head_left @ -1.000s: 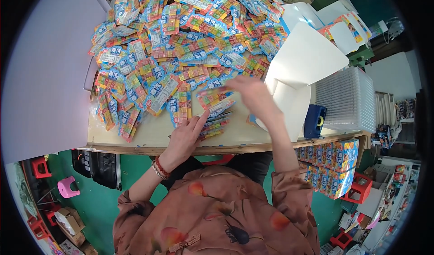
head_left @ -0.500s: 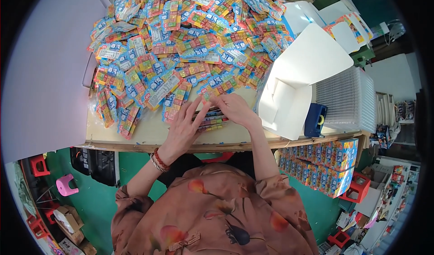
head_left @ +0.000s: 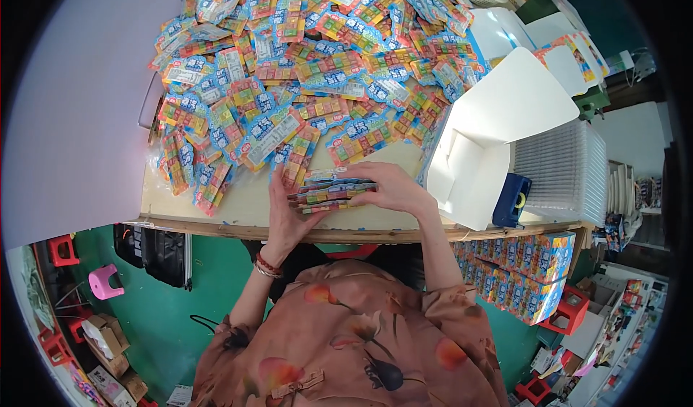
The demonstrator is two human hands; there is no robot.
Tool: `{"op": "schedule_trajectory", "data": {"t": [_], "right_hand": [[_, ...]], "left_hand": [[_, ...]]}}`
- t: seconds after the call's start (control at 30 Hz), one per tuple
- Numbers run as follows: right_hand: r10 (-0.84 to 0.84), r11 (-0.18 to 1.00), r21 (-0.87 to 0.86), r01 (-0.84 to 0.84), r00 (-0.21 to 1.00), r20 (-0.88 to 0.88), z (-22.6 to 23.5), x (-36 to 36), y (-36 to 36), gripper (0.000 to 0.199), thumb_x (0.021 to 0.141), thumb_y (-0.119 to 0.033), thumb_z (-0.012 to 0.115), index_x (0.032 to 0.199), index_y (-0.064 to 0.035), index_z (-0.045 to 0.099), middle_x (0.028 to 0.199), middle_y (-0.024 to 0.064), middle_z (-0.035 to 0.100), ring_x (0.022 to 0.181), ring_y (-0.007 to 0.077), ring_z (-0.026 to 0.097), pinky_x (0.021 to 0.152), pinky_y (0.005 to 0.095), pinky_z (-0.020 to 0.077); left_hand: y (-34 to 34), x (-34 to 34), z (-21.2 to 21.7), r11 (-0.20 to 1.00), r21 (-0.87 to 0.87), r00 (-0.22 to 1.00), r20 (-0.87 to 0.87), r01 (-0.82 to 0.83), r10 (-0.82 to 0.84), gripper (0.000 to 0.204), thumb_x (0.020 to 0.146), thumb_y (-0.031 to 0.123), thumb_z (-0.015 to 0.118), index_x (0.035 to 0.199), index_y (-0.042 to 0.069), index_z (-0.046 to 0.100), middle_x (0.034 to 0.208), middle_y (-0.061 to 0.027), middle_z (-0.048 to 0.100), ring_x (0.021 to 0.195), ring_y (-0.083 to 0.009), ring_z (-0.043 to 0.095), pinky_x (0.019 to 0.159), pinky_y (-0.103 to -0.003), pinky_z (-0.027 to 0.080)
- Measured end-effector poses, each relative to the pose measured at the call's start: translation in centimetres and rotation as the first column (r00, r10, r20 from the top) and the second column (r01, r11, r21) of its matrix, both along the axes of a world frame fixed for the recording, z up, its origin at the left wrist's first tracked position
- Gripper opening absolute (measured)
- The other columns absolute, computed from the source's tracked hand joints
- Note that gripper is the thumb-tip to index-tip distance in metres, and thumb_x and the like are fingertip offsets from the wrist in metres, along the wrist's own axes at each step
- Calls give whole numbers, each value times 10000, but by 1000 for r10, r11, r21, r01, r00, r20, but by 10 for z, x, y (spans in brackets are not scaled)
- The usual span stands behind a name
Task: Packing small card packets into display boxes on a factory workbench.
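Where the hands meet: as we look down over the near edge of the table (head_left: 238, 208), we see both hands closed around one small stack of packets (head_left: 332, 190), which lies flat on the wood just in front of the person's chest.
Left hand: our view shows the left hand (head_left: 286, 212) cupping the stack's left end, fingers (head_left: 278, 176) up along its side and the palm beneath the near corner; a red bracelet (head_left: 267, 264) sits at the wrist.
Right hand: the right hand (head_left: 393, 188) lies over the stack's right end, fingers curled down onto the top packet, gripping it.
Stack: we count several colourful flat packets pressed together with edges roughly level; how many exactly we cannot tell, as the fingers cover part of it.
Heap: a big loose heap of packets (head_left: 303, 68) of the same kind spreads over the far part of the table, its nearest packets just beyond the stack.
Box: an open white cardboard box (head_left: 469, 169) stands just to the right of the right hand, its lid flap raised.
Trays: a pile of clear plastic trays (head_left: 567, 172) sits beyond the box, with a dark blue tape dispenser (head_left: 511, 199) between them, or so it seems to us.
Below the table: printed cartons (head_left: 534, 263) are stacked at the right.
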State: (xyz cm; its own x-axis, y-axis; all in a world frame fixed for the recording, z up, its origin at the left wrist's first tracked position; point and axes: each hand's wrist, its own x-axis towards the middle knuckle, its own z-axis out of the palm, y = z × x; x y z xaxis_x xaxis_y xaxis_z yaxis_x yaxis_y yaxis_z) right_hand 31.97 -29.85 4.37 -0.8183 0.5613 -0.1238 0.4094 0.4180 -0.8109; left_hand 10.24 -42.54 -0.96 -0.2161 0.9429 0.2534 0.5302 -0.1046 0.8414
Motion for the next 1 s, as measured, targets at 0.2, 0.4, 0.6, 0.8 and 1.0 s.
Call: {"op": "schedule_trajectory", "data": {"t": [0.2, 0.4, 0.6, 0.8, 1.0], "right_hand": [[4, 997, -76, -4, 1000, 4, 8, 1, -3, 461, 777, -181, 724, 1222, -119, 621, 1266, 142, 591, 1106, 330, 592, 922, 384, 476], [-119, 925, 343, 162, 983, -143, 4, -1, -19, 318, 772, -130, 716, 1090, -128, 693, 1172, 105, 616, 1108, 307, 558, 936, 396, 447], [-226, 924, 262, 278, 951, -212, 1, 1, -40, 221, 776, -143, 705, 996, -132, 708, 1105, 57, 617, 1106, 267, 542, 983, 421, 382], [-255, 916, 268, 298, 949, -183, 8, 5, -37, 194, 782, -74, 686, 970, -113, 716, 943, 59, 673, 1042, 256, 588, 966, 446, 395], [-641, 766, -300, 569, 710, -290, 65, 6, -15, 154, 797, -15, 681, 948, 10, 701, 858, 98, 695, 767, 173, 651, 748, 298, 494]], "left_hand": [[21, 3, 16, 932, -128, 923, -146, 339, -356, 1183, 664, 138, 866, 1499, 46, 32, 1450, -184, 330, 1324, -308, 388, 1078, -420, 357], [22, -8, -6, 906, -120, 913, 55, 407, -403, 1348, 663, 130, 869, 1471, 85, -209, 1363, -173, 443, 1150, -245, 554, 939, -353, 495], [34, -20, 8, 878, -114, 868, -135, 465, -478, 982, 637, 205, 864, 1444, 59, 324, 1325, -155, 498, 1214, -327, 486, 1004, -400, 435], [44, -21, 11, 839, -198, 834, -134, 507, -536, 910, 627, 251, 844, 1406, 88, 402, 1292, -133, 535, 1203, -328, 481, 1003, -413, 407], [43, -18, 9, 890, -88, 878, -145, 448, -456, 854, 656, 225, 824, 1396, 101, 416, 1242, -137, 560, 1141, -324, 527, 975, -402, 425]]}}
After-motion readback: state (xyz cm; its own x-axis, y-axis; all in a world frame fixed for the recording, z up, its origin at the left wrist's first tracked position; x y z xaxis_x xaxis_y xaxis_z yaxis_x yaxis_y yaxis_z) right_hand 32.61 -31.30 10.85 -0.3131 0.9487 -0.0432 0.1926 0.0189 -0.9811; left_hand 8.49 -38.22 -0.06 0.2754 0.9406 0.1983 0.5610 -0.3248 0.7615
